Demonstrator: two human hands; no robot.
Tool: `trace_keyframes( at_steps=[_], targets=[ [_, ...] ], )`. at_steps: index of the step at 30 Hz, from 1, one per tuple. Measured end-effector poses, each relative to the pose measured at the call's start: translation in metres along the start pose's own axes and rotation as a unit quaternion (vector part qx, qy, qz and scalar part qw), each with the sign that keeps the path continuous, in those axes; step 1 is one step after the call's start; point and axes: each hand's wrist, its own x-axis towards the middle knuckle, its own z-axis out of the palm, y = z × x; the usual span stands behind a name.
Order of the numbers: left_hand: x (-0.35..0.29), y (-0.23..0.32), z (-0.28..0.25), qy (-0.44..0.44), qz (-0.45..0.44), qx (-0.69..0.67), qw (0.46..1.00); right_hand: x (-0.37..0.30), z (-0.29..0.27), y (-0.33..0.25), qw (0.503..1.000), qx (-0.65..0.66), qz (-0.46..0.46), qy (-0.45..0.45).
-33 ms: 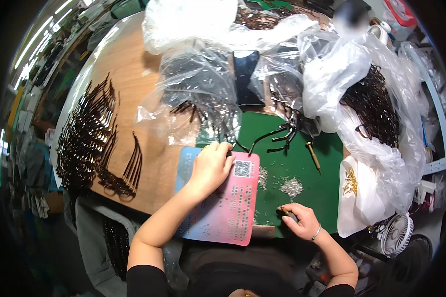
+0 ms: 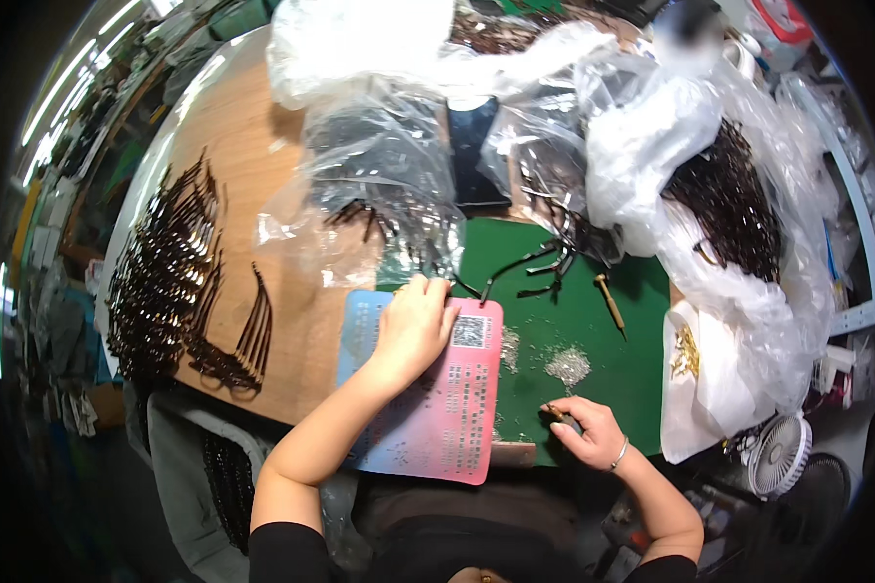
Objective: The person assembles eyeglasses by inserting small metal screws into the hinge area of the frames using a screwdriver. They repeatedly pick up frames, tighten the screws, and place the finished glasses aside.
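Observation:
My left hand (image 2: pixel 410 335) lies over a pink-and-blue printed card (image 2: pixel 442 428), its fingers bent together at the card's top edge. What the fingertips pinch, if anything, is hidden. Beside them, dark eyeglass temples (image 2: pixel 557 264) stick out of a clear bag onto a green mat (image 2: pixel 515 243). My right hand (image 2: pixel 588 434) rests low on the mat, closed around a small brown piece (image 2: pixel 552 412) that shows only in part. Just beyond it is a heap of tiny silvery bits (image 2: pixel 567 366), perhaps screws. A brass-coloured screwdriver (image 2: pixel 610 304) lies farther off to the right.
Rows of brown temples (image 2: pixel 165 282) cover the wooden table's left side. A black phone (image 2: pixel 474 155) sits at the back between clear plastic bags (image 2: pixel 379 146). At right are a bag of dark temples (image 2: pixel 734 204), gold-coloured pieces (image 2: pixel 685 352) on white wrapping and a small fan (image 2: pixel 780 457).

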Motion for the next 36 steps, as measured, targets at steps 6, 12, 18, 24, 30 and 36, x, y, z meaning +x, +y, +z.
trace_keyframes(
  at_steps=[6,12,18,24,30,36],
  targets=[
    [0.009,-0.003,-0.004,0.011,-0.034,-0.017,0.999,0.0,-0.003,0.009,1.0,0.016,-0.017,-0.003],
    [-0.01,0.038,-0.033,-0.006,-0.138,-0.337,0.931,-0.014,-0.019,-0.007,0.995,0.051,0.048,-0.077],
    [-0.058,0.068,-0.026,-0.148,-0.17,-0.43,0.874,-0.065,-0.07,0.003,0.975,-0.141,0.139,0.1],
    [-0.069,0.089,-0.014,-0.201,-0.155,-0.458,0.852,-0.035,-0.108,0.058,0.859,-0.385,0.247,0.23],
    [-0.077,0.097,-0.019,-0.264,-0.186,-0.431,0.843,-0.035,-0.103,0.065,0.854,-0.426,0.198,0.223],
    [-0.085,0.099,-0.011,-0.244,-0.094,-0.441,0.859,-0.044,-0.12,0.048,0.895,-0.237,0.251,0.284]
  ],
)
